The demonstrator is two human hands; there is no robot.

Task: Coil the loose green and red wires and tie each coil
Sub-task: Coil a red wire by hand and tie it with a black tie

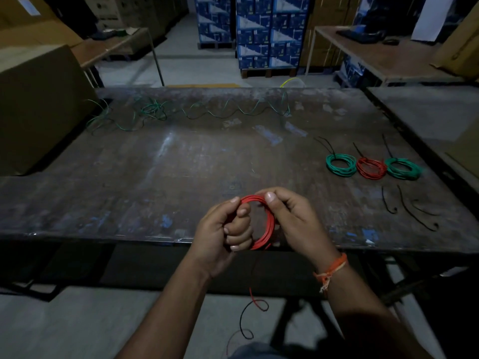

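Note:
Both my hands hold a red wire coil (pixel 267 224) over the table's near edge. My left hand (pixel 223 229) grips its left side with curled fingers. My right hand (pixel 293 213) pinches the top of the loop with the thumb. The coil's loose red tail (pixel 255 301) hangs down below the table edge in curls. A loose green wire (pixel 197 114) lies stretched in waves along the far side of the table. Three tied coils sit at the right: green (pixel 340 165), red (pixel 371 168) and green (pixel 403 169).
The work surface is a dark worn table (pixel 155 177). Several black ties (pixel 412 211) lie near its right front corner. A large cardboard box (pixel 39 107) stands at the left. Another table (pixel 427 117) adjoins on the right. Stacked blue boxes (pixel 269 32) stand beyond.

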